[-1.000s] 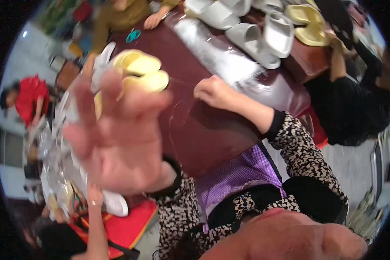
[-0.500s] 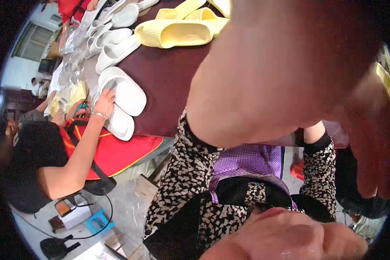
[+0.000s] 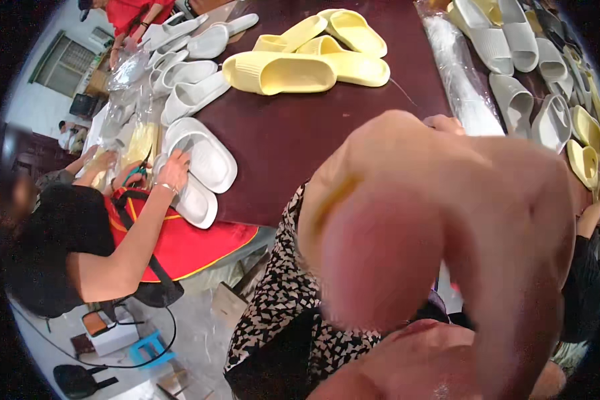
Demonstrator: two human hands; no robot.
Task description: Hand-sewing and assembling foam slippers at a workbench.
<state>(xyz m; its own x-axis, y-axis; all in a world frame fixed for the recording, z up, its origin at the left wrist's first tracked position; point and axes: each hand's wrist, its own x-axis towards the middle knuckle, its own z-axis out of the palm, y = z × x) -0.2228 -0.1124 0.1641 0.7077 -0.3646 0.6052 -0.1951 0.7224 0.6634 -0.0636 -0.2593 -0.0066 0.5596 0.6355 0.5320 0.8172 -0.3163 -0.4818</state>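
A dark maroon bench [image 3: 293,133] fills the upper middle of the view. One of the person's own hands [image 3: 447,233] is raised very close to the camera, huge and blurred, covering the lower right; which hand it is and whether its fingers are spread or curled cannot be told, and it holds nothing that shows. The other hand is not visible. The nearest things are the pale yellow slippers [image 3: 280,72] lying toward the bench's far edge. A pair of white slippers [image 3: 203,160] lies at the left edge, under a co-worker's hand [image 3: 175,172]. More white and grey slippers [image 3: 513,100] crowd the right edge.
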